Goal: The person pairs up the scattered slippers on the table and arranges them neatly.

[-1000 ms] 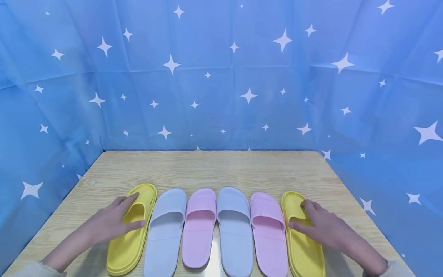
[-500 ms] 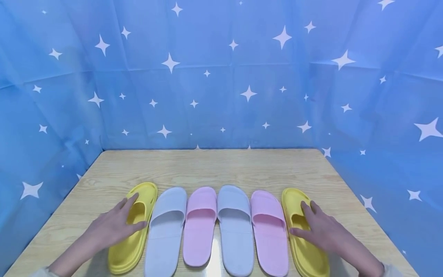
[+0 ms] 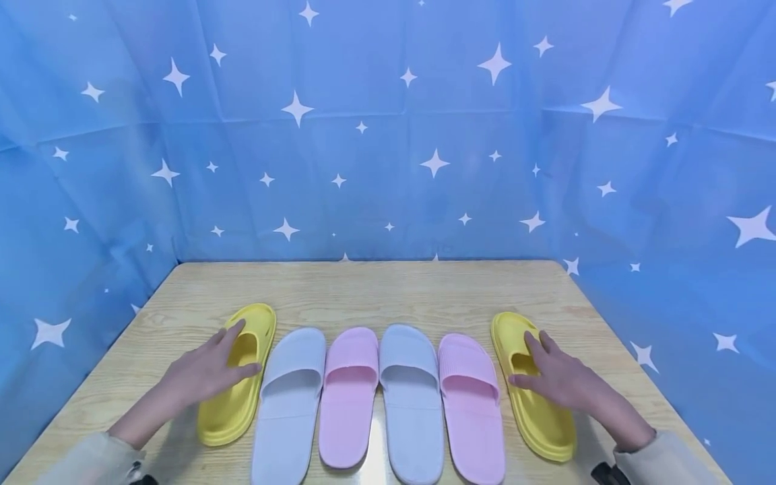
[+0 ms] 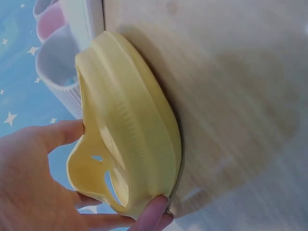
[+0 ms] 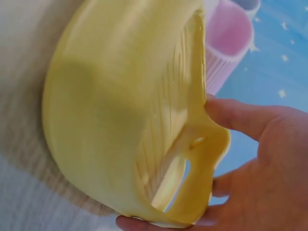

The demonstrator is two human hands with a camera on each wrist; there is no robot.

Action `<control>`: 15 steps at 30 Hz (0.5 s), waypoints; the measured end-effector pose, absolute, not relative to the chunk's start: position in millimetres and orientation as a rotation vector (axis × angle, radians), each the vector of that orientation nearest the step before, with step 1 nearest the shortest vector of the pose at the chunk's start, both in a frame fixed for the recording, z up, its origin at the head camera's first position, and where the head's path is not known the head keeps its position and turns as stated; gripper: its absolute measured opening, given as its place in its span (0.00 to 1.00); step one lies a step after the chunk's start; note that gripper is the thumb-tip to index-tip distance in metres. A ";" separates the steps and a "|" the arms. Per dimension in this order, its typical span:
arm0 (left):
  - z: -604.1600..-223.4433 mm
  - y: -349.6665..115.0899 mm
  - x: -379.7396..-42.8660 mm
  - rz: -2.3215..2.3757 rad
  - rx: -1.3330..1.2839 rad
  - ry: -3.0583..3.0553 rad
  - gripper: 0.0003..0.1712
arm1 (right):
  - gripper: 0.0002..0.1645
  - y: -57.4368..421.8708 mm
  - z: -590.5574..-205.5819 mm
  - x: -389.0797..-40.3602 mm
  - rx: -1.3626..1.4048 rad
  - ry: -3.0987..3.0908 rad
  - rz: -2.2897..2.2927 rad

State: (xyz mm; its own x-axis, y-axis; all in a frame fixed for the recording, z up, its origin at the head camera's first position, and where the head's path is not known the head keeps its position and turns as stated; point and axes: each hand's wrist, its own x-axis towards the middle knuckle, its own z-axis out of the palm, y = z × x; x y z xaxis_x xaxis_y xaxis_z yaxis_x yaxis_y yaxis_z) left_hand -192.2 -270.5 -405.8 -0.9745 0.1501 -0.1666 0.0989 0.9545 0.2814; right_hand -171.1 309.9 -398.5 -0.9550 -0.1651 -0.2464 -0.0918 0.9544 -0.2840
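You are gripping the left yellow slipper (image 3: 221, 417) with your left hand (image 3: 197, 374) and the right yellow slipper (image 3: 542, 424) with your right hand (image 3: 566, 377), flanking the pink and pale-blue slippers (image 3: 347, 428), thumb-to-fingers across uppers; presumably light, yielding foam, favouring sole-edge holds.

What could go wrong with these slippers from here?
The left hand grips the left yellow closed-toe rubbery slipper by its front half, so its heel might sag if lifted. That slipper sits close beside a pale blue-grey ribbed-strap slipper, which could get nudged. The right hand holds the right yellow closed-toe rubbery slipper close beside a pink ribbed-strap slipper and might bump it.
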 end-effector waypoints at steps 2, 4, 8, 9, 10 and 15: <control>-405.6 -271.0 -197.2 0.415 0.184 2.903 0.62 | 0.64 311.9 -399.7 -175.9 -0.193 2.848 -0.402; -405.4 -271.2 -202.0 0.419 0.187 2.891 0.62 | 0.64 314.4 -401.1 -180.5 -0.199 2.854 -0.414; -403.4 -271.1 -211.1 0.413 0.191 2.885 0.62 | 0.63 319.1 -402.8 -190.5 -0.199 2.862 -0.430; -403.3 -271.0 -213.2 0.412 0.189 2.887 0.61 | 0.63 320.4 -402.6 -193.4 -0.197 2.862 -0.436; -403.1 -271.0 -215.2 0.413 0.188 2.890 0.61 | 0.62 321.5 -402.5 -196.2 -0.195 2.862 -0.446; -403.2 -272.4 -224.0 0.433 0.172 2.889 0.61 | 0.63 327.6 -401.8 -215.1 -0.208 2.862 -0.540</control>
State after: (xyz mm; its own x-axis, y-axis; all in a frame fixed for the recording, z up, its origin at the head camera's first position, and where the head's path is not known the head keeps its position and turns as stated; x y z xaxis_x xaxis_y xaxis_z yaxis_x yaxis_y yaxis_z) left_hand -224.0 -272.4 -403.2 -0.9701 0.1465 -0.1935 0.0834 0.9499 0.3011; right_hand -215.1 327.6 -401.8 -0.9655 -0.1785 -0.1896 -0.0972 0.9224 -0.3738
